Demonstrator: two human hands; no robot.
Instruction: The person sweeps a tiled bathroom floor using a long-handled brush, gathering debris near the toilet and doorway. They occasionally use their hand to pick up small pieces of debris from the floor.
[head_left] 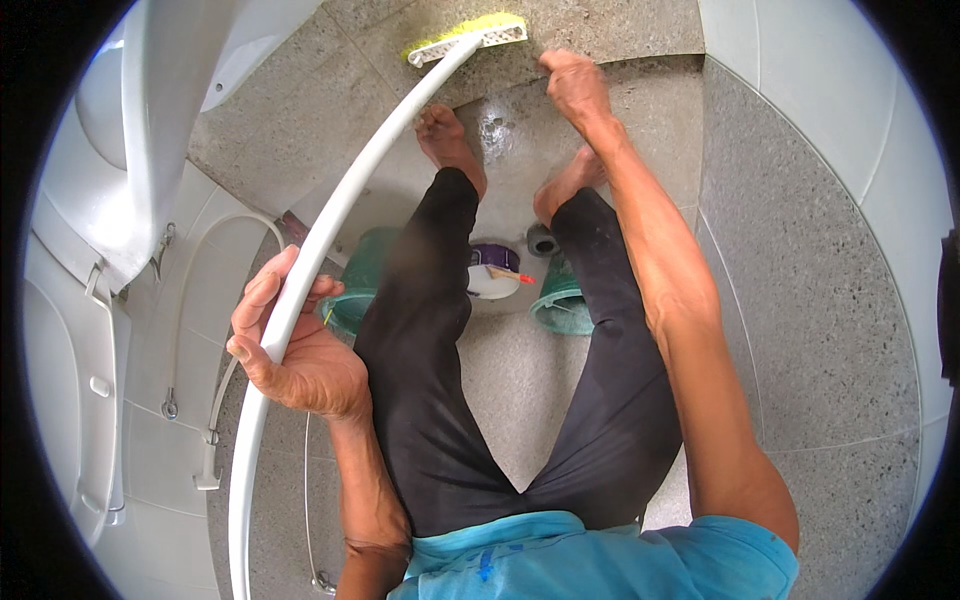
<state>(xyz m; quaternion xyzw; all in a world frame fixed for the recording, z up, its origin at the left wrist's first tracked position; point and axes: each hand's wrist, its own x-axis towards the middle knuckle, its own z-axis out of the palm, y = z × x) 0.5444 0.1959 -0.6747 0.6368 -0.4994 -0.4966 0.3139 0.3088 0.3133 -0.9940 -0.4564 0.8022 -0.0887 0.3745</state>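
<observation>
Brush, one: the handle is running off the lower edge, its end cut off. Green buckets, two: dark trousers are partly hiding both. Tub, one, showing between the trouser legs. Hands, two: left hand, left of the trousers, fingers curling loosely around the handle; right hand, beyond the trousers, fingers bunching narrow. Brush is slanting along the trousers' left, showing white handle, yellow bristles.

Brush head sits beyond the feet, left of the right hand; its handle crosses the left hand.
A tub sits between two buckets, a hose farther left.
</observation>
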